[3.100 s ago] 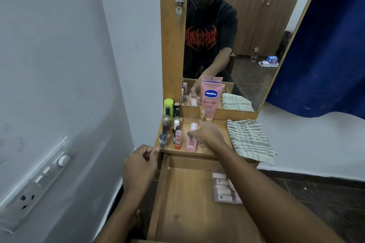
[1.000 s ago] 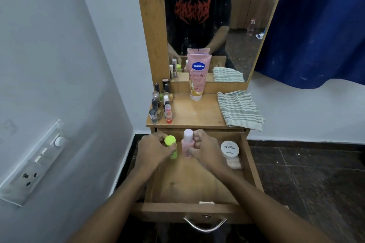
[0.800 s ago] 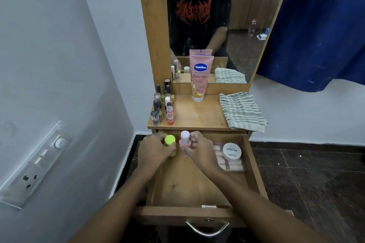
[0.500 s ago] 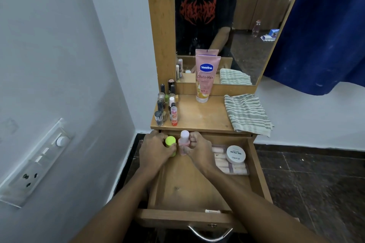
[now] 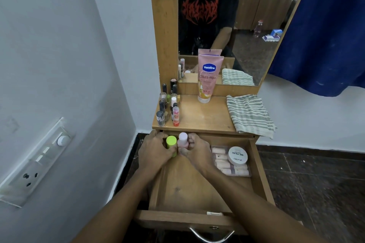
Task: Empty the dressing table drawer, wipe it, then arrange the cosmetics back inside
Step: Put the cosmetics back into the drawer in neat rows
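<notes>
On the left wall a white switch panel sits beside the wooden dressing table. At the table top's left edge stands a cluster of small nail polish bottles, with a pink lotion tube upright against the mirror and a striped cloth lying at the right edge, one corner hanging over. Below, the drawer is pulled open. Over its back left corner, the left hand is closed around a green-capped bottle, held upright. Just beside it, touching or nearly so, the right hand grips a pink bottle with a pale cap, also upright. Both bottles sit right under the table top's front lip; whether their bases touch the drawer floor cannot be told. Along the drawer's right side lies a clear pack of pale tubes, and a round white jar rests on top of it
</notes>
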